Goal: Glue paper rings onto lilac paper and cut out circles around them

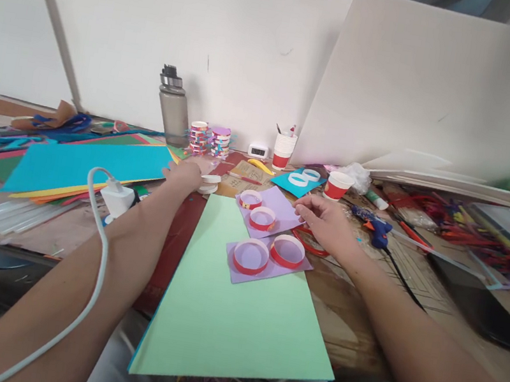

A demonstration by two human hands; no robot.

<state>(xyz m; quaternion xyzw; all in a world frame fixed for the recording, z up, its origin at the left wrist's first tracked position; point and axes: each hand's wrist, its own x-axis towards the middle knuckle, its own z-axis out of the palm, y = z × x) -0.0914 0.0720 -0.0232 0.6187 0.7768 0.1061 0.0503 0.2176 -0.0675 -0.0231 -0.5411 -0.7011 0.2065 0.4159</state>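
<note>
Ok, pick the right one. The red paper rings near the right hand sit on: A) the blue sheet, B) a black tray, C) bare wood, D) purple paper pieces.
D: the red paper rings lie on purple paper pieces atop the green sheet, close to the right hand.

White boards (pixel 238 53) lean against the far wall behind a cluttered wooden desk (pixel 360 324) in even light.

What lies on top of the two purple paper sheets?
Four red paper rings stand on the purple sheets, two on each, and the right hand touches the far sheet's edge. The near sheet overlaps the far one and the green sheet beneath, hiding those parts.
</note>
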